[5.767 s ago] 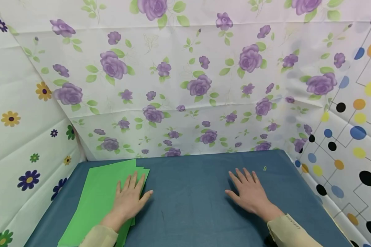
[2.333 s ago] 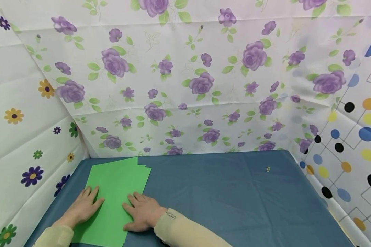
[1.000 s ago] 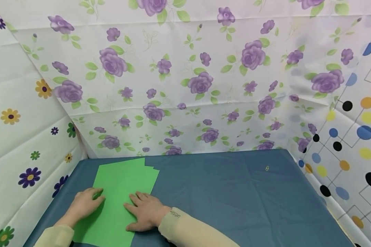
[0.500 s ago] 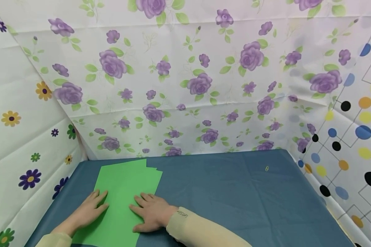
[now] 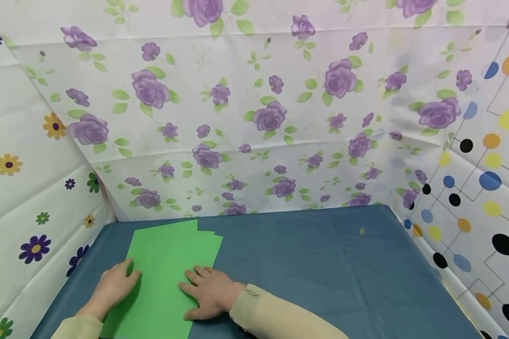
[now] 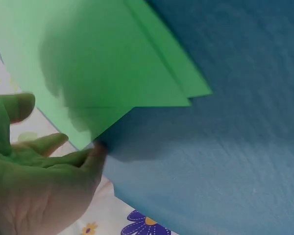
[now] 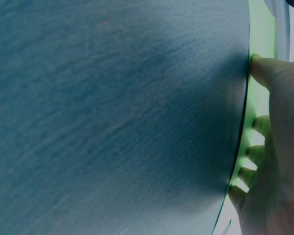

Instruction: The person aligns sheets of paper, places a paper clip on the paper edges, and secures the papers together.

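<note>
Since half a second ago the green sheets [image 5: 169, 268] have been nudged slightly rightward on the tabletop [image 5: 322, 273], so squaring of the stack seems underway. The left hand [image 5: 114, 285] is curled at their left edge, fingertips touching; the right hand [image 5: 209, 292] is pressed flat, fingers spread. Thin, smooth, rectangular paper; matte blue cloth; a small clip [image 5: 362, 231] well apart

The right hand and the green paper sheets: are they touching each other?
Touching. In the head view the right hand lies flat on the green paper sheets, with its fingers spread over the right part of the stack; no gap shows between them.
</note>
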Available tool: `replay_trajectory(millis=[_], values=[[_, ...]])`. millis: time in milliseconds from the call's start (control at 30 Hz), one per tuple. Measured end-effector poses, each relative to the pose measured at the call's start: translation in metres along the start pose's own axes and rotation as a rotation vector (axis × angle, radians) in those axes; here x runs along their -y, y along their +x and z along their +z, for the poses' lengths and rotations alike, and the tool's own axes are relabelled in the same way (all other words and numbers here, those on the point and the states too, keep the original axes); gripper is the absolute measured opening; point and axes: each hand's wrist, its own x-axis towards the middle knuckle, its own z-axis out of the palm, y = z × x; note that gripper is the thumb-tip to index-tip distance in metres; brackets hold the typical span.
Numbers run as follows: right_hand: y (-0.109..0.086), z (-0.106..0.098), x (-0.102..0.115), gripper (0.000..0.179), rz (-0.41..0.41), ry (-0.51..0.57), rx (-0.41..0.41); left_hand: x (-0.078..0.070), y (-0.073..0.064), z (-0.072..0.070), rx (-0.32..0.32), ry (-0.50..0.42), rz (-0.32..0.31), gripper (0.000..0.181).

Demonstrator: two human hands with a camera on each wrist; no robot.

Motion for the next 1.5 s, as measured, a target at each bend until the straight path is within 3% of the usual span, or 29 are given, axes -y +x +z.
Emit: replay_trajectory(millis=[200,300,567,767,1000,1200,1400,1500], values=[[-0.003,-0.003,-0.002,0.078,-0.002,0.023,-0.006,-0.005,0.002,-0.007,-0.026,-0.093,-0.026,0.069],[-0.004,-0.002,-0.005,0.078,-0.005,0.039,-0.004,-0.005,0.001,-0.006,-0.025,-0.092,-0.025,0.066],[-0.013,0.002,-0.016,0.079,0.003,0.046,-0.015,-0.007,0.000,0.006,-0.071,-0.082,0.052,0.055],[-0.025,0.007,-0.028,0.079,-0.011,0.059,-0.017,-0.016,-0.004,0.016,-0.011,-0.196,0.071,0.056],[-0.048,0.018,-0.047,0.078,-0.013,0.106,-0.030,-0.031,-0.008,0.033,0.017,-0.243,0.197,0.058],[-0.067,0.020,-0.060,0.079,-0.012,0.131,-0.032,-0.047,-0.009,0.047,0.053,-0.204,0.278,0.071],[-0.074,0.023,-0.067,0.079,0.003,0.133,-0.027,-0.062,-0.007,0.047,0.110,-0.210,0.226,0.078],[-0.075,0.022,-0.067,0.078,0.000,0.147,-0.025,-0.063,-0.006,0.044,0.062,-0.101,0.167,0.080]])
